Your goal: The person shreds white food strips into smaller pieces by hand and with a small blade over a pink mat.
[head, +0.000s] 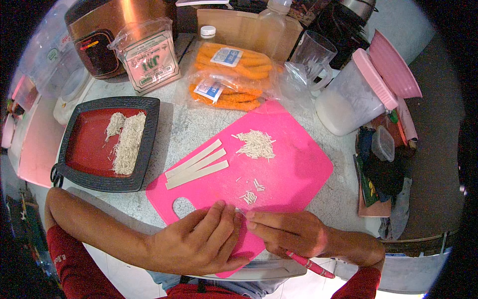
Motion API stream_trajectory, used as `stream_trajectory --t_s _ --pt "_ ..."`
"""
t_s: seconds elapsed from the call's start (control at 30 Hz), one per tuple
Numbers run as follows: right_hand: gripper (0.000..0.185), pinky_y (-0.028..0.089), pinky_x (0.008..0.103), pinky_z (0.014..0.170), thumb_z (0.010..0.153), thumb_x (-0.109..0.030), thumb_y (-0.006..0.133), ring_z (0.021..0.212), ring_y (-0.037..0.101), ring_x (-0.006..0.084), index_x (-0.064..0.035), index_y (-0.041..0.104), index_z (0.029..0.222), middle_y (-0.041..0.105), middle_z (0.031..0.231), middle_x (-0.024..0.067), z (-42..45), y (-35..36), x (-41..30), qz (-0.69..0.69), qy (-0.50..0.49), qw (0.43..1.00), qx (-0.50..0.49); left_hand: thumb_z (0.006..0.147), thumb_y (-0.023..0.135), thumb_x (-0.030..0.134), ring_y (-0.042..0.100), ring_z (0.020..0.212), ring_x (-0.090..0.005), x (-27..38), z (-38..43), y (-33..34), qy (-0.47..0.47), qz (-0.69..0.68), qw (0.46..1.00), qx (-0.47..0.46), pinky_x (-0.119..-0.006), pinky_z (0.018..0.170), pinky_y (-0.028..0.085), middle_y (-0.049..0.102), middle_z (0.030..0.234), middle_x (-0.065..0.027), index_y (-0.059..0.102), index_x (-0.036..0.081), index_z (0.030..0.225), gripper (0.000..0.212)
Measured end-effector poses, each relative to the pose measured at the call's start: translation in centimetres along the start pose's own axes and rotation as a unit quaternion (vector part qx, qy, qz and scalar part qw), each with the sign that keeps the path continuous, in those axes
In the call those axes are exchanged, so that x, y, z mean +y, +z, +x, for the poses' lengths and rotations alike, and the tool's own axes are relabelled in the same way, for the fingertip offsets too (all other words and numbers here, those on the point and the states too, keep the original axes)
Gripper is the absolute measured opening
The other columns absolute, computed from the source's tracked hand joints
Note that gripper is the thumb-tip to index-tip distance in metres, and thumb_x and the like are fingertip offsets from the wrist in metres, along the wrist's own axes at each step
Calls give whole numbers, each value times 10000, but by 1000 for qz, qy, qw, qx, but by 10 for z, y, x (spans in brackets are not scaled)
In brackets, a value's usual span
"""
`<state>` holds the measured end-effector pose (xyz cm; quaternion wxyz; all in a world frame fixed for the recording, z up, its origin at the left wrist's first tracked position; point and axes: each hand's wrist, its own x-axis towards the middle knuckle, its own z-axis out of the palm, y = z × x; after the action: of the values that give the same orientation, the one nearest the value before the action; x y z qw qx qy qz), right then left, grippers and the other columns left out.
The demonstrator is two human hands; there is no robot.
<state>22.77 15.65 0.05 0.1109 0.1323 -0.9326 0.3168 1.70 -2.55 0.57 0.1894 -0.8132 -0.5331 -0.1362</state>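
My right hand grips a knife by its pink banded handle; the blade is mostly hidden, low over a pink cutting board. My left hand lies on the board with its fingers bent, facing the right fingertips. A bit of a pale strip shows at the left fingertips; the remainder is covered. Just beyond are small clusters of cut slivers. Farther up the board sits a larger heap of pale slivers. Three flat pale strips are fanned out on the left.
A dark-rimmed tray with a red base holds more slivers. Behind the board lie bagged orange sticks, a printed plastic packet and a rice cooker. On the right are a clear pitcher and a pink-lidded container.
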Motion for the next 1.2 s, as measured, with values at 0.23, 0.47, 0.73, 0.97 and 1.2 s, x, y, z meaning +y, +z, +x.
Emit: stream_trajectory --t_s 0.23,0.47,0.73,0.97,1.2 --pt "382 671 349 719 835 60 731 1038 760 289 41 683 1214 709 1234 218 16 -6 1 -78 -61 993 65 953 579 639 730 1072 -316 0 0 0 -3 1 1000 -6 -344 764 624 737 1134 -181 754 -4 1064 676" --pt "419 669 339 720 834 57 742 1031 759 278 22 677 1246 701 1263 209 16 -6 -2 -73 -48 994 59 956 570 643 718 1109 -304 2 -1 -1 -4 11 1000 -11 -341 795 604 734 1159 -174 751 18 1071 661" --pt "497 668 345 734 818 63 762 1088 741 284 24 652 1300 673 1318 211 18 -5 -1 -63 -49 995 60 968 584 593 702 1011 -360 1 2 3 1 -15 1000 22 -360 774 603 729 1041 -214 748 -24 951 639" --pt "534 587 392 1018 898 -71 692 1305 596 358 80 530 1384 583 1395 229 10 -7 -8 -52 -22 998 -1 977 571 595 701 1021 -362 0 2 -1 8 -4 1000 11 -364 785 609 728 1043 -209 751 -38 995 659" --pt "470 618 367 898 854 -24 723 1169 665 328 74 593 1295 636 1308 218 12 -11 -9 -106 -57 993 17 981 569 589 694 1024 -354 0 2 -2 2 -4 1000 15 -361 804 609 724 1041 -202 747 -61 1048 678"
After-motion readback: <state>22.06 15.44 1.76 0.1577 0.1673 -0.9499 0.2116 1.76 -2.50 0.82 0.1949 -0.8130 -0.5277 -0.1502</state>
